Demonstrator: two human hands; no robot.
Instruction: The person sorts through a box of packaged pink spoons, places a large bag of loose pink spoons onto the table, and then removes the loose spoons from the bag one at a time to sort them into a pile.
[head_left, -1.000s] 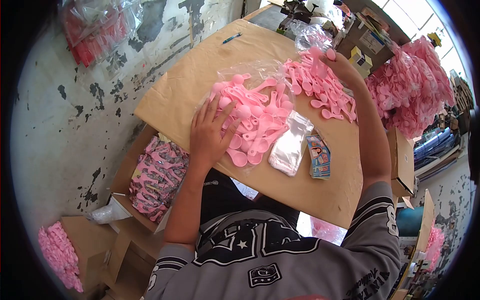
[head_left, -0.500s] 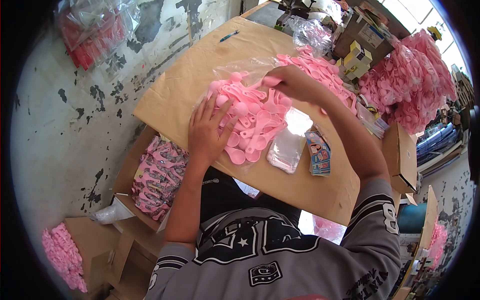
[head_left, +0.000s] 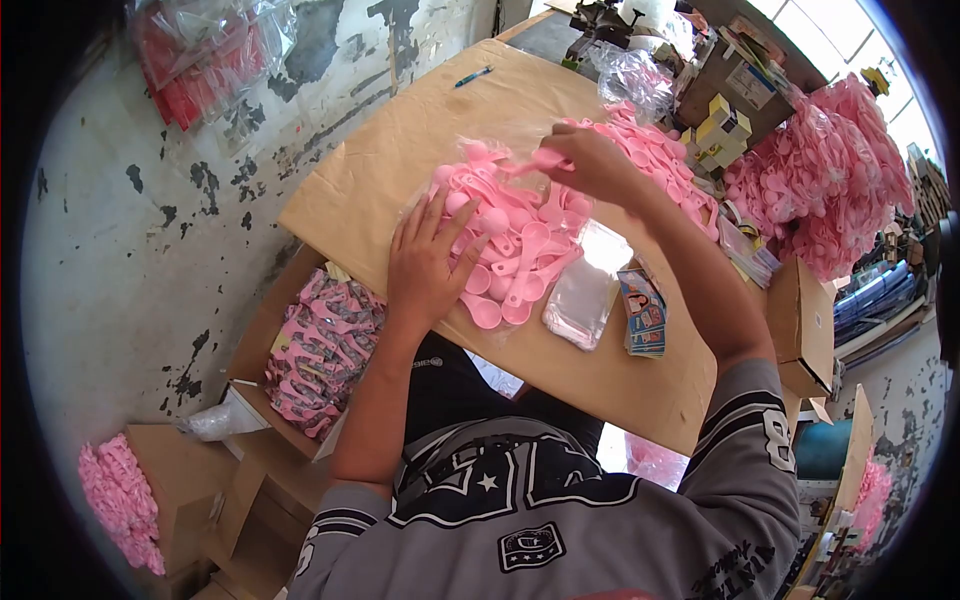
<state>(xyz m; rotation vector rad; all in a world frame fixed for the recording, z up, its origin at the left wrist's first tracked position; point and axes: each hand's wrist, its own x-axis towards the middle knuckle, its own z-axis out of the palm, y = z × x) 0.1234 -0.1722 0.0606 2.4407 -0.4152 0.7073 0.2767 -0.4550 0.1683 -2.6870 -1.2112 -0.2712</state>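
Observation:
A heap of pink measuring spoons [head_left: 530, 240] lies on the brown-covered table, partly on clear plastic. My left hand [head_left: 428, 262] rests on the near left edge of the heap, palm down, fingers spread. Above the heap's far right side, my right hand [head_left: 592, 165] is closed round a pink measuring spoon [head_left: 549, 158]; the fingertips are partly hidden. Right of the heap lies a stack of clear plastic bags [head_left: 588, 290], and beside it a stack of blue printed cards [head_left: 643, 310].
More pink spoons [head_left: 655, 155] are piled at the table's far right. A pen [head_left: 474, 77] lies near the far left edge. Below left stands a carton of packed spoons [head_left: 325, 350]. Large bags of pink spoons [head_left: 820, 175] and a cardboard box [head_left: 800, 325] are at the right.
The whole view has shifted slightly. My right hand still holds a spoon over the heap, its wrist turned a little; my left hand stays on the spoons.

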